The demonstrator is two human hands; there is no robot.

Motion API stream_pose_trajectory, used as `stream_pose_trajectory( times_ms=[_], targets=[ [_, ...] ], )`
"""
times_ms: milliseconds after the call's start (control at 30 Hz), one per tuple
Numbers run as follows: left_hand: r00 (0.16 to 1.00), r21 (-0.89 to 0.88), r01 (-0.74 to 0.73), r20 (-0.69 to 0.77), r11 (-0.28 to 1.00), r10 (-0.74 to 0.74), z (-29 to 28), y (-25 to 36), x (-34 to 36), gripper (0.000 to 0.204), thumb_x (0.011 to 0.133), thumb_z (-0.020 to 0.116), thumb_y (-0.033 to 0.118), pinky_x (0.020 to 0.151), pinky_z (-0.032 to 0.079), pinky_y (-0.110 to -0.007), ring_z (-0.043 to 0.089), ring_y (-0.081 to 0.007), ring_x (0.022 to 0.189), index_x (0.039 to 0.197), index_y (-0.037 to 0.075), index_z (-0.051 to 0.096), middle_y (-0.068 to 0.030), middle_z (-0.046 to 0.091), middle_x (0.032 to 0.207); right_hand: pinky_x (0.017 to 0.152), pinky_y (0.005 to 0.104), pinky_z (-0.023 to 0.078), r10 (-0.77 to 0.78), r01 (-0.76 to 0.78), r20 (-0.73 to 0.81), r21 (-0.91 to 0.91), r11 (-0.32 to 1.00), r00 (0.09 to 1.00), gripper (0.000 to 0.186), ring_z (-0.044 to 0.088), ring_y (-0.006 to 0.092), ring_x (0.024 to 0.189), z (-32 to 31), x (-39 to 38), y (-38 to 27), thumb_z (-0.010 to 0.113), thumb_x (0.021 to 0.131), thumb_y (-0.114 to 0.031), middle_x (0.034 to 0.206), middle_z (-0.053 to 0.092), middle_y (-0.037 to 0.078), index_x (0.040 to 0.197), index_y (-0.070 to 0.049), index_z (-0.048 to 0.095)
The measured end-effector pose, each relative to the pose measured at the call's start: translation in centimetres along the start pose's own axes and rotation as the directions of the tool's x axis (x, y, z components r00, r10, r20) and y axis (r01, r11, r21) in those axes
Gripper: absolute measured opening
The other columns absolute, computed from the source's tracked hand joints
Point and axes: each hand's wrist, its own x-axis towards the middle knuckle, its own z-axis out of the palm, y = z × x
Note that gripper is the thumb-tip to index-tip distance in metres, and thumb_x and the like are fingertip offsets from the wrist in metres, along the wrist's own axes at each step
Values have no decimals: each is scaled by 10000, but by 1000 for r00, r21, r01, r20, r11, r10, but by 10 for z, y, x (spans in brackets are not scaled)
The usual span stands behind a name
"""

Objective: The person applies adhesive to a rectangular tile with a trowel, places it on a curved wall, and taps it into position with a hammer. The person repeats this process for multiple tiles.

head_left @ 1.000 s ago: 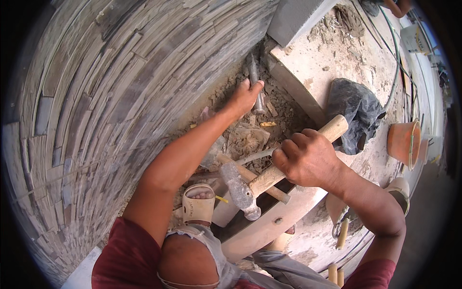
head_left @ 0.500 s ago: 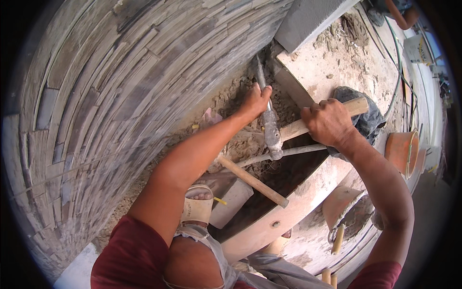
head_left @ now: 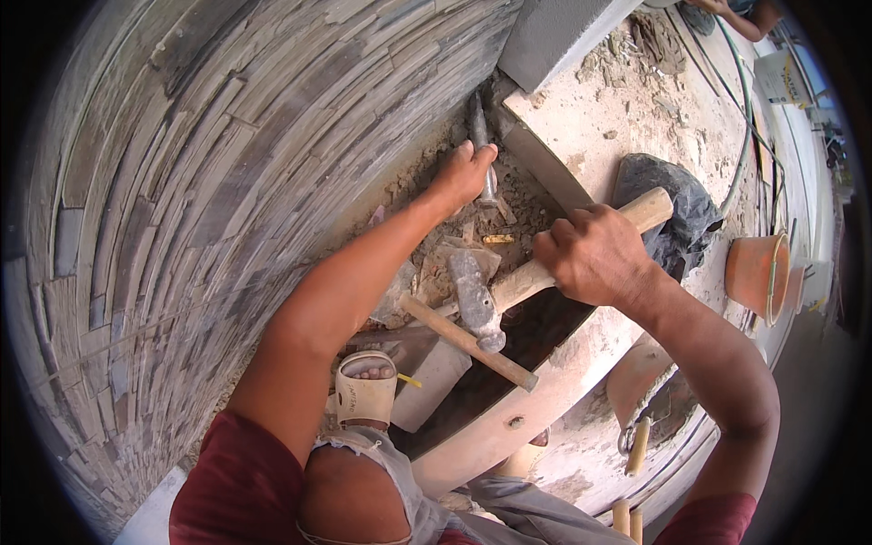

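My left hand (head_left: 461, 174) is closed round a metal chisel (head_left: 479, 120). The chisel's tip meets the soil in the corner between the stone-clad wall and a pale slab, and its butt end shows below my fingers. My right hand (head_left: 595, 254) grips the wooden handle of a hammer (head_left: 475, 304). The hammer's grey metal head is drawn back toward me, apart from the chisel. Under the head lies another wooden handle (head_left: 472, 343), whose far end is among the rubble.
A wall of narrow stone strips (head_left: 200, 200) rises on the left. Right of my hands are a black plastic bag (head_left: 668, 195), an orange bucket (head_left: 757, 277) and a white bucket (head_left: 781, 77). A curved board (head_left: 509, 422) edges the trench. Another person's arm (head_left: 740, 20) shows at the top right.
The hammer head has swung away from the chisel's butt, back toward me. My right hand has moved slightly left and nearer; my left hand has shifted a little left with the chisel.
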Motion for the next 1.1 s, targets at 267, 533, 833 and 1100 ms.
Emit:
stream_pose_trajectory(
  times_ms=[267,533,833,1100],
  targets=[
    [988,-304,115,134,946,-77,-16,19,1,338,964,588,396,523,458,-280,560,-132,560,968,58,567,-36,590,694,633,385,589,315,-359,338,75,930,887,105,743,272,753,10,21,0,612,819,-148,757,724,115,817,-64,675],
    [962,-373,133,272,918,-29,-38,43,-7,294,964,609,354,517,461,-257,540,-98,568,939,63,571,-6,560,705,571,344,544,-27,32,-44,135,990,999,105,673,224,607,-22,14,-41,624,753,-179,634,620,65,733,-76,613],
    [940,-341,186,335,921,-66,-44,46,-15,283,970,595,352,490,442,-255,535,-95,556,932,73,573,-9,567,692,568,346,555,91,-98,51,141,985,995,109,698,232,625,-14,14,-48,619,768,-174,661,642,82,721,-76,611],
    [953,-391,162,301,906,-40,-30,58,-9,290,956,618,346,482,438,-255,528,-94,537,940,59,579,-9,570,684,599,389,555,424,-459,261,92,883,867,145,691,285,660,3,32,-21,657,748,-163,702,642,114,814,-51,593]
  ],
)
